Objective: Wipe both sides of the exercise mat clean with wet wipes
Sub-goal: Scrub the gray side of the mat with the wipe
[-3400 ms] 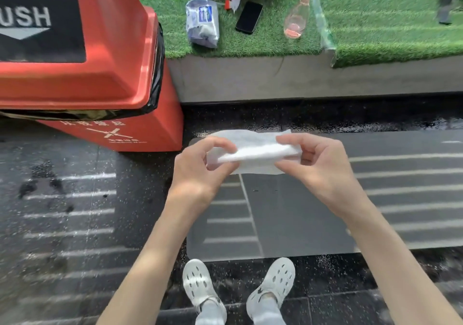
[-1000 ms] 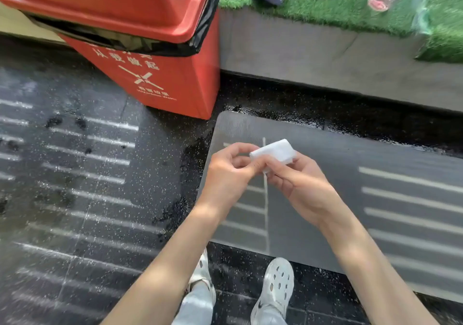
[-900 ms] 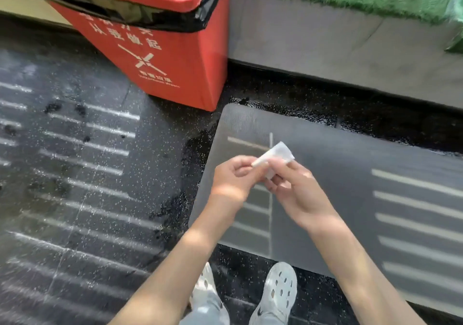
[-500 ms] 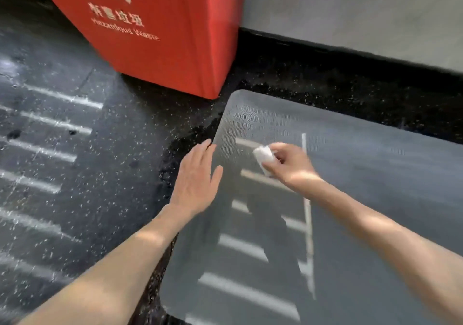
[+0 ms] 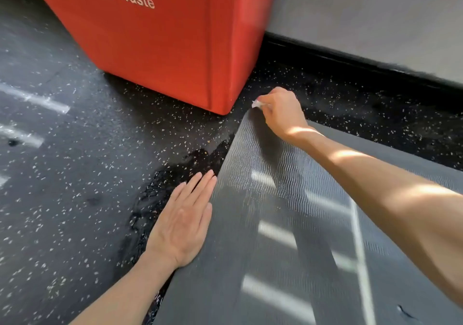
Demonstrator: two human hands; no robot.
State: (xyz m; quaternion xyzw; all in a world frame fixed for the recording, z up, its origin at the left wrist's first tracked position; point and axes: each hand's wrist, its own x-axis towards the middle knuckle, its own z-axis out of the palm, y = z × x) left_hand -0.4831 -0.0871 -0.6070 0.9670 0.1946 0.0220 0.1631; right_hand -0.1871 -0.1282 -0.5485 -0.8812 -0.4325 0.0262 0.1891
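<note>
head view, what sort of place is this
Likely a gym or workout area, though I can't be sure: a black rubber floor with pale flecks, a grey ribbed exercise mat laid on it, and a red bin marked Hazardous Waste standing close to the mat's corner.

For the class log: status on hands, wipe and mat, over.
Left hand flat on mat edge. Right hand grips wipe at far corner. Bin close beside corner.
</note>
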